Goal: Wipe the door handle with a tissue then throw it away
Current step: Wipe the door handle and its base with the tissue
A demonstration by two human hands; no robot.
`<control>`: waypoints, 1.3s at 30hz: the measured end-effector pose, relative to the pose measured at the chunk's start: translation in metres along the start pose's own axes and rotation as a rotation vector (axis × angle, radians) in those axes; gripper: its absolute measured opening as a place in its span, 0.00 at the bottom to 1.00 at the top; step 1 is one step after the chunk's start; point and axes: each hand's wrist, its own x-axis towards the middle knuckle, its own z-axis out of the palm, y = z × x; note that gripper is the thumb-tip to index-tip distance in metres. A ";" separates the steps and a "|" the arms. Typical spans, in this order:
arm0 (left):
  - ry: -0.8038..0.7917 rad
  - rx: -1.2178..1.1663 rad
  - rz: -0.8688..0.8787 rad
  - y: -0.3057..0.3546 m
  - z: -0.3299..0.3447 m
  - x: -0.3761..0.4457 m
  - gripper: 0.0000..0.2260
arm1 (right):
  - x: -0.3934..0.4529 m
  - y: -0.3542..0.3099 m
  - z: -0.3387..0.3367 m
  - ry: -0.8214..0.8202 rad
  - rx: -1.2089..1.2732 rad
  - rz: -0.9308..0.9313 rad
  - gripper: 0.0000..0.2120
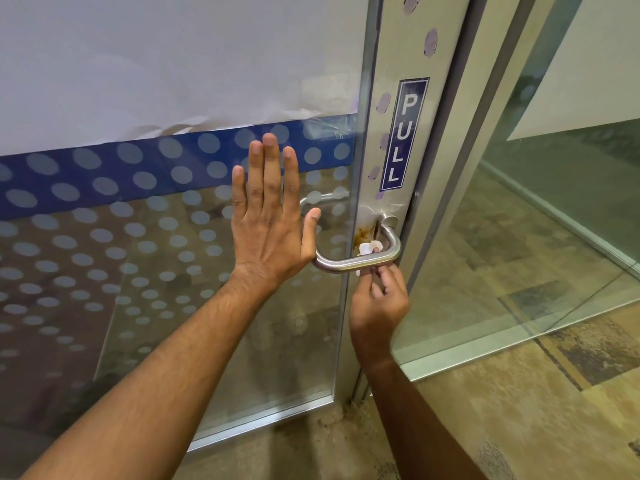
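Note:
A curved steel door handle point(349, 264) juts from the metal stile of a glass door, with rusty stains beside its upper mount. A small white tissue point(367, 248) is wrapped around the handle's bar near its right bend. My right hand point(377, 299) reaches up from below and pinches the tissue against the bar. My left hand point(268, 216) lies flat on the glass just left of the handle, fingers straight and pointing up, thumb close to the handle's left end.
A blue PULL sign point(403, 135) runs down the stile above the handle. The door glass point(138, 254) has a blue band and frosted dots. A fixed glass panel point(536, 237) stands to the right. The tiled floor point(519, 410) spreads below.

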 end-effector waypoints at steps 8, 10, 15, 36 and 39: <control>0.009 -0.005 -0.009 0.001 0.002 -0.001 0.42 | -0.012 0.022 0.021 -0.141 -0.268 -0.393 0.24; 0.013 -0.007 -0.013 0.001 0.002 -0.001 0.41 | -0.007 0.029 0.027 -0.187 -0.282 -0.463 0.26; 0.017 -0.015 -0.017 0.000 0.002 -0.001 0.41 | 0.015 0.040 0.028 -0.281 -0.472 -0.630 0.28; 0.028 -0.005 -0.022 0.001 0.003 0.002 0.41 | 0.020 0.041 0.020 -0.344 -0.488 -0.624 0.31; 0.030 -0.011 -0.024 0.001 0.002 0.002 0.41 | 0.022 0.036 0.020 -0.353 -0.519 -0.626 0.30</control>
